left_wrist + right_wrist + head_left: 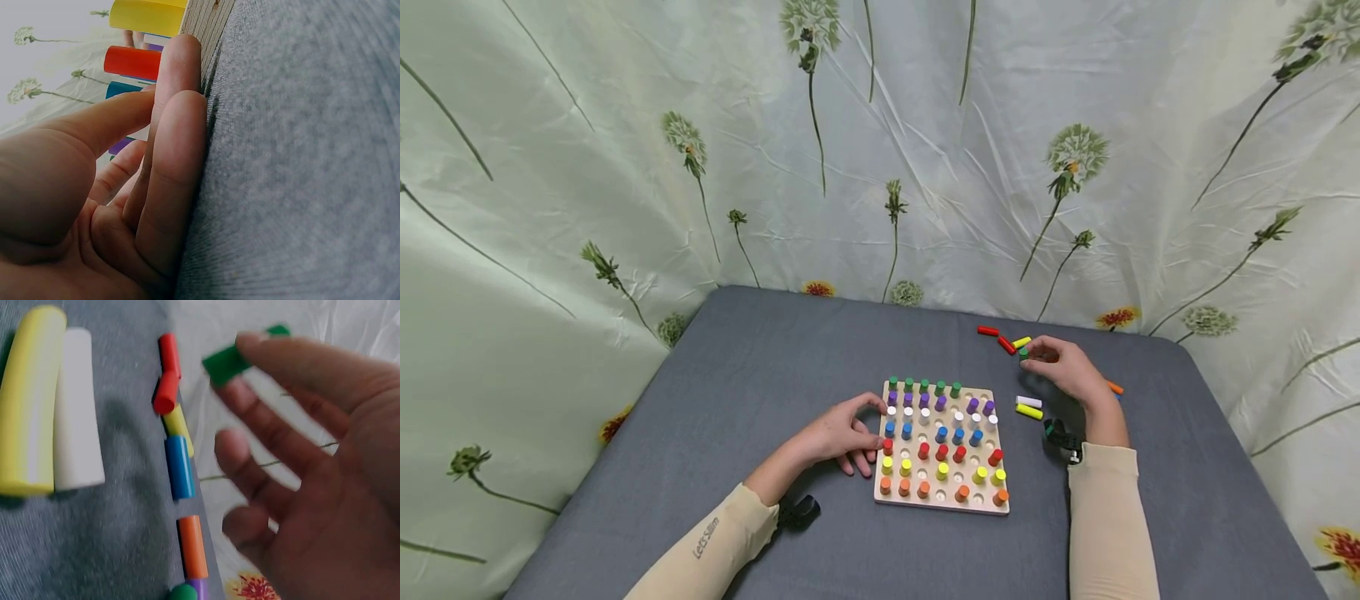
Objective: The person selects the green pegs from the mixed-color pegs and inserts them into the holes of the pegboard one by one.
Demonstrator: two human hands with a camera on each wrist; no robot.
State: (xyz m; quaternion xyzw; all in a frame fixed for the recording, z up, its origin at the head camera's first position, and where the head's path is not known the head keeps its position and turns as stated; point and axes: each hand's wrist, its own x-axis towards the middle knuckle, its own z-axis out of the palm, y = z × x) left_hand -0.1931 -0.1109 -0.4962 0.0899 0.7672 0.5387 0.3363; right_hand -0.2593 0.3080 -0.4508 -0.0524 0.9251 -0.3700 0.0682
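A square wooden pegboard [931, 498] holds rows of upright coloured pegs, with some holes bare. My left hand [838, 429] rests against its left edge, and the fingers [178, 134] lie along the board's side in the left wrist view. The thumb reaches over beside a red peg [132, 61] and a blue one; whether it touches them is unclear. Right of the board, my right hand [1066, 367] pinches a green peg [228, 364] between thumb and fingertips, raised above the table. Its other fingers are loosely bent.
A white peg [1029, 402] and a yellow peg [1029, 412] lie right of the board. Red pegs [988, 331] and another yellow one [1022, 342] lie farther back. An orange peg [1115, 387] and a blue peg [180, 467] lie near the right hand. Floral cloth [850, 167] hangs behind the grey table.
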